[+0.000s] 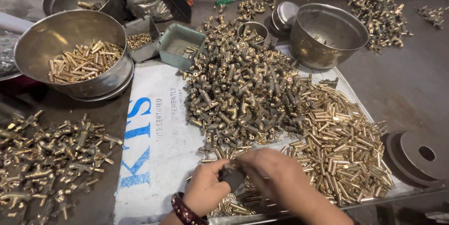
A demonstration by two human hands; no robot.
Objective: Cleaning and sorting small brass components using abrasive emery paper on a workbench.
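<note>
At upper left, steel bowl (28, 52) holds brass tubes (84, 60); both hands (206, 190) (276, 178) pinch dark fitting (232, 177).

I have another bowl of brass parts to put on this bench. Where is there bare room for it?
Free: the white sack cloth between the assembled fittings at left and the central fitting pile; also the dark tabletop right of the empty steel bowl. Crowded: around both hands, left hand and right hand, and the brass tube heap.
</note>
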